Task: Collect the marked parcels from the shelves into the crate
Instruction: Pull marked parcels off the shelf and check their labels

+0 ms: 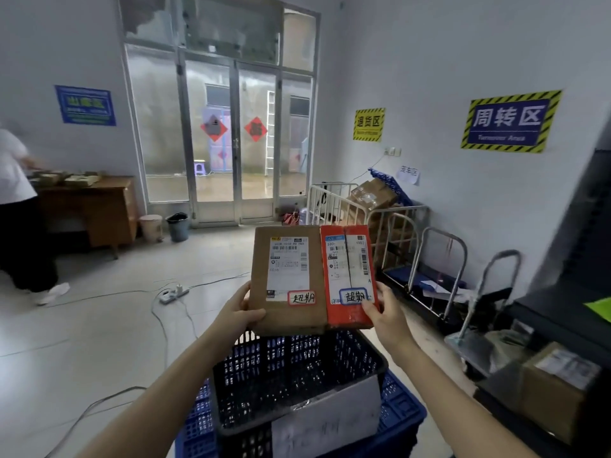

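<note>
I hold two parcels upright side by side above a black perforated crate (297,368). My left hand (239,314) grips the lower left corner of a brown cardboard parcel (287,312), which carries a white shipping label and a red-framed handwritten sticker. My right hand (383,312) grips the lower right corner of a red parcel (347,319) with a blue-framed handwritten sticker. The two parcels touch along their inner edges. The crate has a white paper sign on its near wall and rests on a blue crate (403,414).
Dark shelves (568,325) stand at right, a cardboard box (555,391) on a low shelf. Folding hand trolleys (489,292) and a white cage cart of boxes (363,206) line the right wall. Cables and a power strip (173,294) lie on the floor. A person (20,213) stands at a wooden desk, left.
</note>
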`<act>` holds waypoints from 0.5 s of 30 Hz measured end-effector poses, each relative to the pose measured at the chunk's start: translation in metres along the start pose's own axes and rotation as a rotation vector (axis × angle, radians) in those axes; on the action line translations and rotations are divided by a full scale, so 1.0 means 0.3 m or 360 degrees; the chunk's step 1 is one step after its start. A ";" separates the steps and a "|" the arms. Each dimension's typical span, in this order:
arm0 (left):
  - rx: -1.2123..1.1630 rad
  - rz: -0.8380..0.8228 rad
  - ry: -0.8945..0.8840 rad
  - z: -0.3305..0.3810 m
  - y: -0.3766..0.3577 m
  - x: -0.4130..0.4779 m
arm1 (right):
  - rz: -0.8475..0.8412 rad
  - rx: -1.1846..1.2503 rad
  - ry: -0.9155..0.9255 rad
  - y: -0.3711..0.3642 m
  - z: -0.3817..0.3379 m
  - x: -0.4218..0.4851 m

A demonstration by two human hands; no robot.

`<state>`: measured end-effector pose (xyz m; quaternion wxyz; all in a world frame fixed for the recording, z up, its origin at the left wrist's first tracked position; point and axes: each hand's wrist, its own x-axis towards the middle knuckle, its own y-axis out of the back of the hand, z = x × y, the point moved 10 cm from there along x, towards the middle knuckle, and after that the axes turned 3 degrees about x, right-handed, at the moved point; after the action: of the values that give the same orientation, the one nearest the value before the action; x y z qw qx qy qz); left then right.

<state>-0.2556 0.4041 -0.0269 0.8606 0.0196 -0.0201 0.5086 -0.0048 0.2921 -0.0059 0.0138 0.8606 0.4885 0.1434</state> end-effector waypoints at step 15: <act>0.0111 0.0211 0.0584 -0.526 0.158 0.167 | -0.0465 -0.0102 -0.0523 -0.326 0.538 0.298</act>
<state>-0.2707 0.4794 -0.1810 0.8133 -0.0451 0.1535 0.5594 -0.0015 0.4376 -0.1558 0.1412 0.7916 0.5943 0.0133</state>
